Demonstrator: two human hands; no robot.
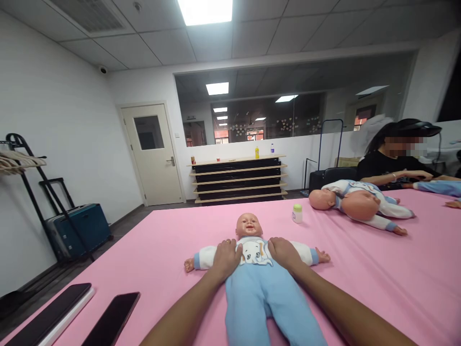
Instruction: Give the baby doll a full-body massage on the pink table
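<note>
A baby doll (259, 283) lies face up on the pink-covered table (169, 240), its head pointing away from me and its arms spread out. It wears light blue dungarees with an elephant picture on the chest and white sleeves with blue cuffs. My left hand (226, 258) grips the clothing at one side of the doll's chest, near the shoulder, fingers curled. On the other side, my right hand (283, 252) holds the matching spot with bent fingers. Both thumbs rest toward the elephant picture. The doll's feet fall outside the view.
A small white jar with a green lid (297, 213) stands beyond the doll's arm. More dolls (360, 204) lie at the right, near a seated person (392, 158). Two dark phone-like devices (111, 317) (50, 315) lie at the near left. A low shelf (237, 178) stands behind.
</note>
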